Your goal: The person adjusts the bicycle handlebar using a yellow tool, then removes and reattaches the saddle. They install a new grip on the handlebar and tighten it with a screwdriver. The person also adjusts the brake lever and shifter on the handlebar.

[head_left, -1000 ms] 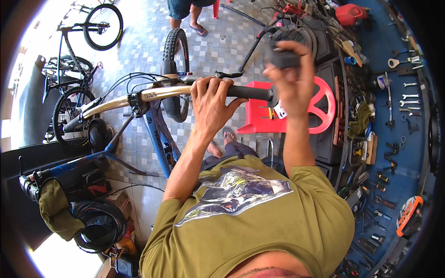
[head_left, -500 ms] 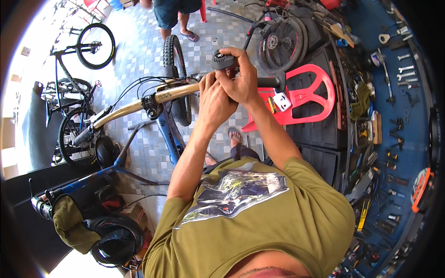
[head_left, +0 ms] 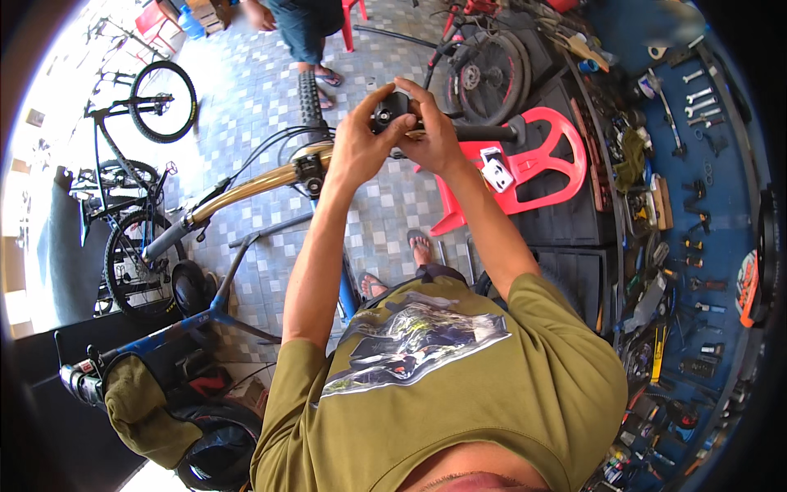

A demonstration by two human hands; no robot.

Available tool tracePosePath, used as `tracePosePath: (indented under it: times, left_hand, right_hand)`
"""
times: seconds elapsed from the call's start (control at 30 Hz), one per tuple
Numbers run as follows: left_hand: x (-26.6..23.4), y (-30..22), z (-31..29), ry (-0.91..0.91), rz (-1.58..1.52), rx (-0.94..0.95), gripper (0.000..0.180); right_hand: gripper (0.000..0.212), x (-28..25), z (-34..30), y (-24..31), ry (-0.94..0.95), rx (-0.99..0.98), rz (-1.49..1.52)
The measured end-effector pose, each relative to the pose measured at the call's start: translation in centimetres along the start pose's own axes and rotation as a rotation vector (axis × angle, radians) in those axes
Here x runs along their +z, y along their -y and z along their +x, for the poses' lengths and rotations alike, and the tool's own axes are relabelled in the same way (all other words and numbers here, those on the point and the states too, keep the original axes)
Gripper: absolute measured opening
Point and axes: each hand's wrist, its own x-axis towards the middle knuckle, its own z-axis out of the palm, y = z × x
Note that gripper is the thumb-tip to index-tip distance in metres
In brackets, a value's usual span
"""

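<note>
I have a small black part between my 2 hands, out in front of me at the handlebar, between its central clamp and the black right grip. My left hand curls in from the left, fingers bent partway, thumb laid along the part's near side. My right hand closes around its right side, index finger arched over toward the left fingertips; my other right fingers are partly hidden. I cannot tell if the part touches the bar. Beyond my right forearm stands a red plastic chair, with a white item lying on it. Past the front tyre stands another person in dark shorts.
</note>
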Motion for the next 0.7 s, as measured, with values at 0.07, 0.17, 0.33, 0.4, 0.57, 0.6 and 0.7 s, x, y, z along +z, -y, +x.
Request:
tracePosePath:
  times: [0.07,0.17,0.33,0.4,0.57,0.6,0.7]
  left_hand:
    - [0.4,0.7,0.0,-0.021,0.003,0.017,0.063]
    - [-0.1,1.0,-0.6,-0.067,0.147,0.095,0.063]
    - [-1.1,1.3,-1.7,-0.122,0.144,0.025,0.060]
    - [-2.3,1.3,-2.6,-0.248,0.105,0.029,0.067]
    - [-7.6,-1.1,-6.9,-0.449,0.179,-0.030,0.075]
    - [-8.9,-1.5,-7.8,-0.469,0.159,-0.063,0.074]
    - [-12.2,-2.0,-10.6,-0.588,0.157,-0.028,0.068]
  right_hand:
    - [0.076,0.0,-0.2,0.2,0.022,0.085,-0.086]
    - [0.078,1.0,0.3,0.1,0.007,-0.088,-0.115]
    - [0.083,1.6,-0.1,-1.1,0.075,-0.130,-0.206]
    - [0.075,1.4,0.0,0.0,0.090,-0.144,-0.253]
    - [0.045,-3.3,-0.6,2.3,-0.029,-0.312,-0.569]
    - [0.041,-4.6,-1.4,1.9,-0.037,-0.217,-0.574]
    - [0.032,-6.9,-3.7,0.5,-0.061,-0.111,-0.723]
